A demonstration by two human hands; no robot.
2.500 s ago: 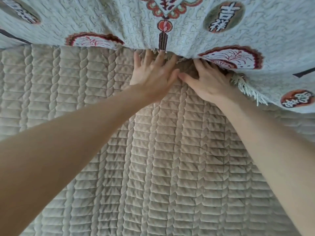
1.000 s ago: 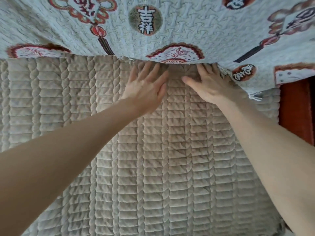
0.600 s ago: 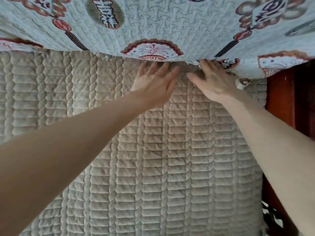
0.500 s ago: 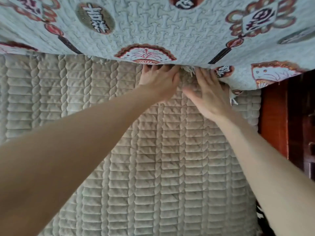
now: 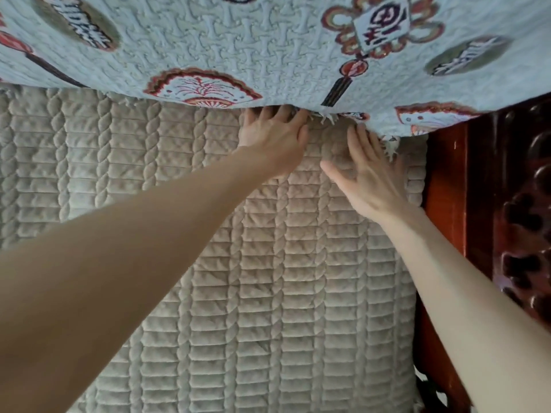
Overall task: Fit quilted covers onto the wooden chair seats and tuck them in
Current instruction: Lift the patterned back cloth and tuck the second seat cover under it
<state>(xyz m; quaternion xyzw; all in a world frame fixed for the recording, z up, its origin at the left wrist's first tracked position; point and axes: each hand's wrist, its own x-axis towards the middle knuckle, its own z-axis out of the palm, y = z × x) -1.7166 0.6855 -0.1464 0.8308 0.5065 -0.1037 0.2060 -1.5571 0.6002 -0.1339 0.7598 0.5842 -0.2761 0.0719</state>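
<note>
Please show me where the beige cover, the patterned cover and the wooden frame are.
beige cover point(image 5: 268, 293), head view, on its quilted middle.
patterned cover point(image 5: 238, 40), head view, on a plain pale patch between motifs.
wooden frame point(image 5: 444, 180), head view, on the red rail at right.

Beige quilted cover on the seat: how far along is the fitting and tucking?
Done: the beige quilted cover lies flat over the seat, up to the wooden frame. In hand: the left hand has its fingertips under the fringed edge of the patterned cover at the back; the right hand presses flat beside it. Left: probably tucking the back corner by the frame; the front edge is out of view.
</note>
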